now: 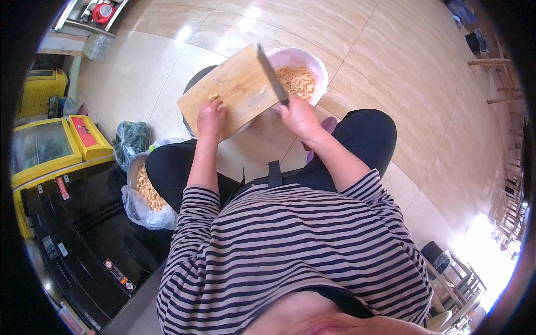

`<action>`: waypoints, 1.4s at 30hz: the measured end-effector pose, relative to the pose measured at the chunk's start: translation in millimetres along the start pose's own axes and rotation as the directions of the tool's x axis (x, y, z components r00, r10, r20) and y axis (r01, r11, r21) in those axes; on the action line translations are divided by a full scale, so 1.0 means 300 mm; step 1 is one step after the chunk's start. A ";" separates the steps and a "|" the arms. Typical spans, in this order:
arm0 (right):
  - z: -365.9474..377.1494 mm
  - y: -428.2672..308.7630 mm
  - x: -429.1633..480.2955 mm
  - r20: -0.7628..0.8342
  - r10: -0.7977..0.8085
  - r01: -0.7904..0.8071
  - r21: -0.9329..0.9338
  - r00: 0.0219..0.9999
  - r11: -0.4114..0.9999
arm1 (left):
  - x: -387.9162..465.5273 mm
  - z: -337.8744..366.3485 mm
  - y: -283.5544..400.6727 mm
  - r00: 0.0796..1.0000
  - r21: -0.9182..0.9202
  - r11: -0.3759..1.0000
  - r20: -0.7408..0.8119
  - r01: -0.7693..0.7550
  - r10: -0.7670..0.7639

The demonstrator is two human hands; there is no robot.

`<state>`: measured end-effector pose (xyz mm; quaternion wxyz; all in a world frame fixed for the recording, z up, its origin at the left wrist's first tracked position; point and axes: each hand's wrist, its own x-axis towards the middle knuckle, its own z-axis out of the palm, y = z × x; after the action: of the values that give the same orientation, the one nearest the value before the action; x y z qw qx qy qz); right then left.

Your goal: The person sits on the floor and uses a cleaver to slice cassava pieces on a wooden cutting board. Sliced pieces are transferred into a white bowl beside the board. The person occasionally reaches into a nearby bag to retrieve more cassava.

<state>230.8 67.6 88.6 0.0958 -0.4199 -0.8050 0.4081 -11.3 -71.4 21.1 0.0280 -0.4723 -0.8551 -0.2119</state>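
A wooden cutting board (pixel 240 86) lies tilted in front of me, over a dark round support that shows only in part. My left hand (pixel 211 120) rests on its near left part, fingers curled beside a small pale curved piece of food (pixel 213 96); whether the fingers pinch anything cannot be told. My right hand (pixel 300 118) grips a knife (pixel 271 74), its blade pointing away over the board's right edge. Just beyond the blade stands a white bucket (pixel 320 69) with many cut tan pieces (pixel 296 80) inside.
At my left knee, a bowl lined with a clear plastic bag (pixel 148 217) holds many whole tan pieces (pixel 150 188). Behind it are a green-filled plastic bag (pixel 132 140) and a black and yellow chest freezer (pixel 83 217). Wooden chairs (pixel 454 278) stand at the right rim.
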 end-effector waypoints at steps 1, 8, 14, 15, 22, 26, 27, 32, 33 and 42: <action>0.019 -0.007 -0.004 0.043 -0.019 0.019 -0.005 0.999 1.000 | -0.005 -0.004 0.006 0.998 0.043 0.999 0.056 -0.004 0.002; 0.093 0.007 -0.003 0.051 -0.073 0.074 -0.006 0.996 0.997 | -0.001 -0.013 0.014 0.982 0.085 0.996 0.188 -0.029 0.012; -0.016 0.058 0.011 -0.091 0.111 -0.115 -0.036 0.990 0.993 | 0.055 0.054 0.067 0.983 -0.126 0.976 -0.066 -0.176 0.168; -0.019 0.054 0.012 -0.084 0.114 -0.118 -0.042 0.990 0.992 | 0.073 0.072 0.080 0.972 -0.172 0.960 -0.119 -0.223 0.205; 0.012 0.005 0.014 0.010 -0.010 0.010 -0.011 1.000 1.000 | 0.129 0.146 0.120 0.957 -0.213 0.933 -0.036 -0.290 0.289; 0.029 -0.010 0.021 0.056 -0.040 0.041 -0.014 0.998 0.999 | 0.108 0.144 0.123 0.944 -0.232 0.916 -0.093 -0.329 0.315; 0.033 -0.012 0.019 0.061 -0.045 0.046 -0.016 0.997 0.999 | 0.101 0.143 0.124 0.948 -0.239 0.918 -0.104 -0.316 0.300; 0.037 -0.013 0.015 0.073 -0.108 0.110 -0.025 0.991 0.994 | 0.105 0.147 0.117 0.936 -0.227 0.910 -0.132 -0.348 0.325; 0.035 -0.013 0.015 0.077 -0.121 0.124 -0.036 0.990 0.992 | 0.105 0.152 0.115 0.935 -0.236 0.906 -0.140 -0.350 0.325; 0.026 -0.036 -0.007 0.140 -0.156 0.163 -0.042 0.978 0.986 | 0.097 0.182 0.088 0.915 -0.209 0.899 -0.215 -0.385 0.342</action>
<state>221.9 58.2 91.9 0.0617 -0.3277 -0.8513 0.4052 2.7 -14.8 -12.4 0.0822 -0.6037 -0.7127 -0.3476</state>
